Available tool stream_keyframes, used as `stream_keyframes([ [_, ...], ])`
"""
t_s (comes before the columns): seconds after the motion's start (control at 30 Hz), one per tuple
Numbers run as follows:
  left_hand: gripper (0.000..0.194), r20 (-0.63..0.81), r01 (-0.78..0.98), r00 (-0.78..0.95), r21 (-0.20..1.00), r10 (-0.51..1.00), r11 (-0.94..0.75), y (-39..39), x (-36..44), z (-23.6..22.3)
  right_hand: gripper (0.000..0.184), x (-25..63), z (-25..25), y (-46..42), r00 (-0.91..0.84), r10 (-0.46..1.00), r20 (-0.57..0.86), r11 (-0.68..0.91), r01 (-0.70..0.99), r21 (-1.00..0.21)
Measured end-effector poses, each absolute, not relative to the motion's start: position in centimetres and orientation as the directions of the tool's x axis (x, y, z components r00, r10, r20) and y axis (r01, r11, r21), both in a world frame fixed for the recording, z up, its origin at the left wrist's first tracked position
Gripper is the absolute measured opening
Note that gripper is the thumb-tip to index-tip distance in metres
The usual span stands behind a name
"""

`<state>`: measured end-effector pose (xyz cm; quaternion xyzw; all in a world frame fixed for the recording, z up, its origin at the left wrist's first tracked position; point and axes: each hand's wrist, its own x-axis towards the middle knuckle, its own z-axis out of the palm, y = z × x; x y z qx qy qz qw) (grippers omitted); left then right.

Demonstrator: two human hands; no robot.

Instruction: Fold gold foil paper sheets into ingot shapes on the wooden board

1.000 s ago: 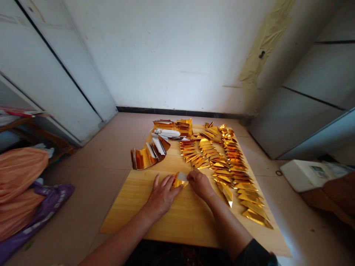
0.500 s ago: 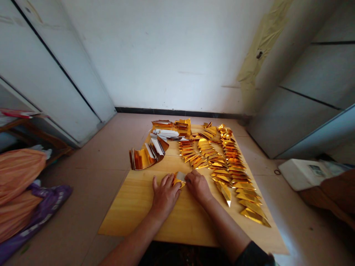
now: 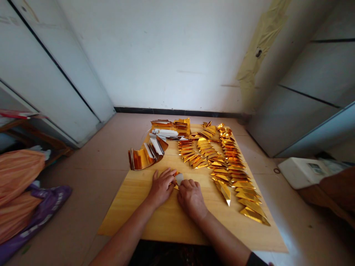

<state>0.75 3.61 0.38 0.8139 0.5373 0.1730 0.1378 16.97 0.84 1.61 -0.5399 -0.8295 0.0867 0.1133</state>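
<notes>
The pale wooden surface (image 3: 130, 218) spreads under both hands. Rows of folded gold foil triangles (image 3: 235, 184) lie ahead and to the right of the right hand (image 3: 191, 197), and curled gold foil sheets (image 3: 141, 159) lie ahead of the left hand (image 3: 161, 188). Between the hands, a small gold foil piece (image 3: 177, 179) with a white side is held in a narrow grip, both hands curled over it and pressing it to the wood.
</notes>
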Motion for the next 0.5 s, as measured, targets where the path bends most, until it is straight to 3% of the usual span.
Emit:
stream_keyframes([
  [0.2, 0.025, 0.107, 0.802, 0.425, 0.416, 0.899, -0.429, 3.84, 0.31, 0.54, 0.019, 17.11, 1.51, 1.15, -0.396, 0.907, 0.146, 0.421, 0.859, -0.291],
  [0.5, 0.017, 0.063, 0.807, 0.417, 0.434, 0.907, -0.401, 4.21, 0.19, 0.7, 0.018, 17.93, 0.79, 0.5, -0.501, 0.842, 0.198, 0.536, 0.819, -0.205],
])
